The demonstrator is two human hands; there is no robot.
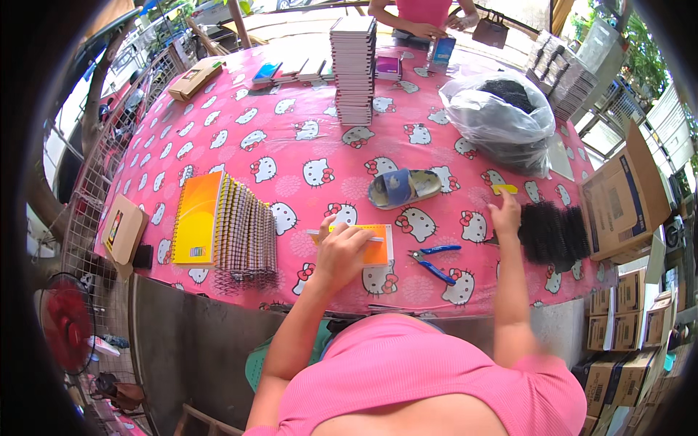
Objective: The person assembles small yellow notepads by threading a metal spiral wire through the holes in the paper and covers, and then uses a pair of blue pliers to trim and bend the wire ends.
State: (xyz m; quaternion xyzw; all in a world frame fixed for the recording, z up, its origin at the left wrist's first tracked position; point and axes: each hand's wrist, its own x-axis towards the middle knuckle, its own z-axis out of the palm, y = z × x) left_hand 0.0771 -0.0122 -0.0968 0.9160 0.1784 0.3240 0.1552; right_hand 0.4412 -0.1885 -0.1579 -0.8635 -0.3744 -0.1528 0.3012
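The orange notebook is lying near the front edge of the pink tablecloth, right in front of the person, and the left hand is resting on it, fingers bent over a thin pale strip; whether they're gripping or only pressing, I cannot tell. Just to the right, blue-handled cutters are lying with their handles spread. Over to the left, a yellow-covered stack of spiral notebooks is standing close by, and beyond it a small cardboard box is sitting at the table's left edge, its contents not readable from here. Now the right hand: it's hovering with its fingertips just beside a small yellow piece, and I cannot tell whether it's grasping anything. Black coils are heaping up beside it, next to an open carton whose inside is staying hidden. Farther back, a blue-strapped sandal is lying loose, while a clear plastic bag is bulging with a black mass. Beyond, a tall notebook stack is towering, and across the table a co-worker is handling a blue packet.
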